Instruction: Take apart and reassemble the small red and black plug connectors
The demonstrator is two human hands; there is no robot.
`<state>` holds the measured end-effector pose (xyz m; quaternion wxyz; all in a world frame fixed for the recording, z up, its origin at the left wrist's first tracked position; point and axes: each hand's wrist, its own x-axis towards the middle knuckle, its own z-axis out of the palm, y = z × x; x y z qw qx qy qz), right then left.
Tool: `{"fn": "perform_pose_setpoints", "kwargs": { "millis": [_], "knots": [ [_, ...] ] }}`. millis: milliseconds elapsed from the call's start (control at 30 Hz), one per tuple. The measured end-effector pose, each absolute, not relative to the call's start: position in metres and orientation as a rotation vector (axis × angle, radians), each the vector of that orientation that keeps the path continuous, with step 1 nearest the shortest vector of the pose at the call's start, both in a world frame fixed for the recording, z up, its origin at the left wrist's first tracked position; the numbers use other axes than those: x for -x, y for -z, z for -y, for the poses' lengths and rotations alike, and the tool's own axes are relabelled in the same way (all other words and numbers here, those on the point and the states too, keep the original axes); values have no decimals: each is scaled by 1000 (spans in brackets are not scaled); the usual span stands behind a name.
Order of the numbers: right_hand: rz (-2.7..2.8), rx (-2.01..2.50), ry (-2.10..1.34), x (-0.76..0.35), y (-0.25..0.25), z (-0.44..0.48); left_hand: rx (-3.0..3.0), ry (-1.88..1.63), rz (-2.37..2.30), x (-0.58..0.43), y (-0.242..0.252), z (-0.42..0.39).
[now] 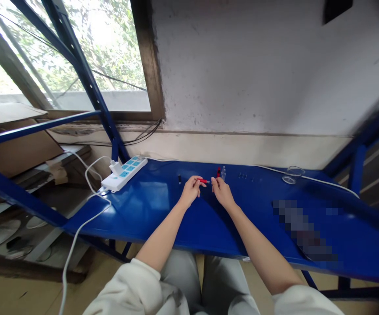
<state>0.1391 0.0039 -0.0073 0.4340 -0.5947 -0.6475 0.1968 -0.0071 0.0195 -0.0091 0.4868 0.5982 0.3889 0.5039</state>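
Observation:
My left hand (191, 191) pinches a slim red pen (203, 180), held level just above the blue table, its pale end pointing right. Close to that end is my right hand (221, 191), thumb and fingers pressed together; what they hold is too small to make out. Just behind the right hand lie red pieces (219, 171) and clear plastic pieces (223, 172), partly hidden by its fingers. A small black piece (179, 179) stands left of my left hand. Farther right, several tiny dark parts (244, 176) lie on the tabletop.
A white power strip (125, 174) with a plug and cable sits at the left of the blue table (137, 218). At the back right lies a clear round roll (289, 179) near a white cable. A blurred-out dark object (303, 227) lies at right. Blue posts flank the table.

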Motion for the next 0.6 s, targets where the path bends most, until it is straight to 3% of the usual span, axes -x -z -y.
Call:
{"fn": "perform_pose_setpoints", "kwargs": {
  "millis": [300, 600],
  "knots": [
    [1400, 1221, -1006, -128, 8, -5, -1440, -1196, -844, 6, 0, -13],
    [1517, 1267, -843, -132, 11, -9, -1439, -1208, -888, 6, 5, -16]
  ]
}}
